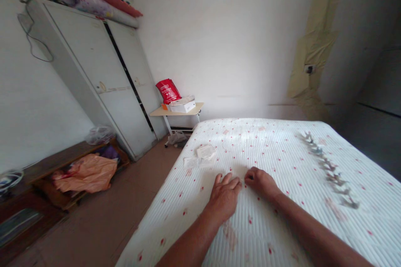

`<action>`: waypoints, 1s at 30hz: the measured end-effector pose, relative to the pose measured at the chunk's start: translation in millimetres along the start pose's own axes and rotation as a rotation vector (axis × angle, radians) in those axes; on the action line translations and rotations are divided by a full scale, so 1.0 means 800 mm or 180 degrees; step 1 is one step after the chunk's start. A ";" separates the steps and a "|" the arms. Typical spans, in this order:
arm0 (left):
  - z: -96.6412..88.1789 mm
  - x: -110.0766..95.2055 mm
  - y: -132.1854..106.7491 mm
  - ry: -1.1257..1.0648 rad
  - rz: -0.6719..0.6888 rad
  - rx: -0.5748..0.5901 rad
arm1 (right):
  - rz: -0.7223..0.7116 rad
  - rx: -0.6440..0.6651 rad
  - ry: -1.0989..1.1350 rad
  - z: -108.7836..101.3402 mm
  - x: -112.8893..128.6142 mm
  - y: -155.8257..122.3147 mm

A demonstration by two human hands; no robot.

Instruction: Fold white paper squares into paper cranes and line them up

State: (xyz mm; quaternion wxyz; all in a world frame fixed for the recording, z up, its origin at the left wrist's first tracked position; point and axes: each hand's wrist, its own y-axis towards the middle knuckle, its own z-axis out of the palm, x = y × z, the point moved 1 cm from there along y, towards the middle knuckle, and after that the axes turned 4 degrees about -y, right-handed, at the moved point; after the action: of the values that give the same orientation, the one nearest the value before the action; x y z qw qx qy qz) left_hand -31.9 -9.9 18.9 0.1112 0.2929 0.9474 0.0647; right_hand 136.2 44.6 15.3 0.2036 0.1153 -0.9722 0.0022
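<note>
on the bed cover [250, 242], the left hand [224, 196], outer fingers fanned, faced the curled right hand [262, 181], perhaps for fine fingertip work; what either grip held couldn't be told! papers [206, 152] lay beyond, small figures [328, 166] rightward, likely safe from knocks.

Bare forearms converging from below: the left forearm [192, 240] slants up to the right, the right forearm [308, 221] up to the left. The left hand [224, 198] — back upward, outer fingers [218, 178] spread — lies near the right hand [260, 182], which is curled inward; its grip is indistinct.
</note>
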 end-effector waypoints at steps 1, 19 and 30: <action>0.001 0.001 0.000 -0.0006 -0.0013 -0.0001 | 0.0101 0.0021 -0.0051 0.000 0.002 0.001; 0.008 -0.003 -0.001 -0.0174 -0.0208 -0.0144 | 0.0874 0.0232 -0.0229 -0.002 0.017 0.020; 0.013 -0.001 -0.001 -0.0129 -0.0242 -0.0105 | 0.0778 0.0005 -0.0209 -0.005 -0.006 0.025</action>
State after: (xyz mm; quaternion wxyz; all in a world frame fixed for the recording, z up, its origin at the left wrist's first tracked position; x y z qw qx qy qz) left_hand -29.2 -10.4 9.0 0.1376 0.2560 0.9543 0.0701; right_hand 137.6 65.2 18.1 0.1699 -0.0039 -0.9852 0.0240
